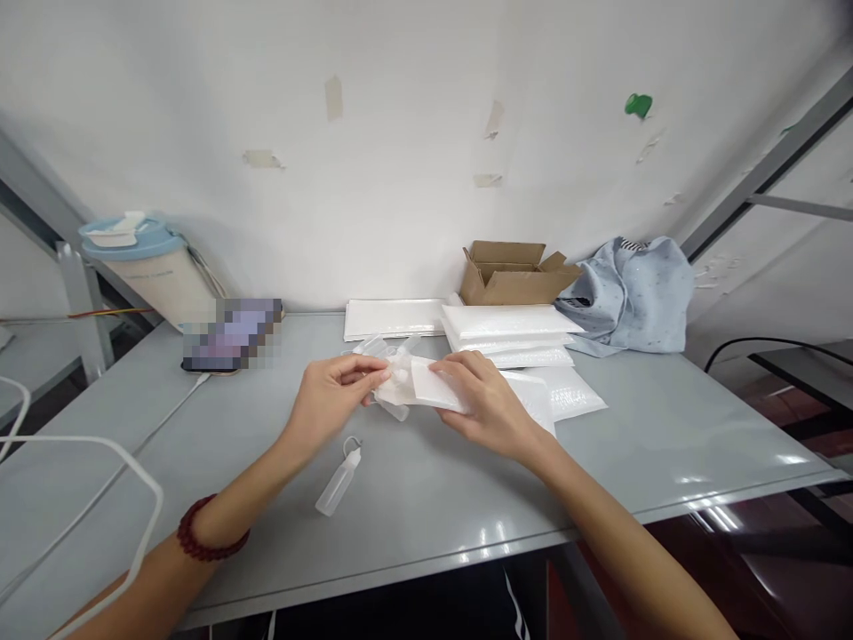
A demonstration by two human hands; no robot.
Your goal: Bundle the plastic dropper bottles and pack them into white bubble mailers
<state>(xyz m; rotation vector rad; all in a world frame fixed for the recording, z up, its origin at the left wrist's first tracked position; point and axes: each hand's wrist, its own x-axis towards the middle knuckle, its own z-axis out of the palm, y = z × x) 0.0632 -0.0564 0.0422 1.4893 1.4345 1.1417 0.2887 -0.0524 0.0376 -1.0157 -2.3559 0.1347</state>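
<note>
My right hand [483, 400] is closed around a flat white bubble mailer [430, 382], its fingers across the top. My left hand [333, 396] pinches a crumpled, whitish, thin piece [400, 384] at the mailer's left end. Whether this piece is part of the mailer or separate, I cannot tell. Behind and beneath the fingers lie several clear plastic squeeze bottles [373, 347], partly hidden. One more squeeze bottle [338, 484], with a ring at its cap, lies on the table nearer to me.
Several white bubble mailers [510, 324] are stacked behind my right hand. Flat white sheets [396, 318], an opened cardboard box [513, 284] and light blue cloth [640, 302] line the wall. At left are a tumbler [156, 276], a phone [230, 338] and a white cable [143, 436].
</note>
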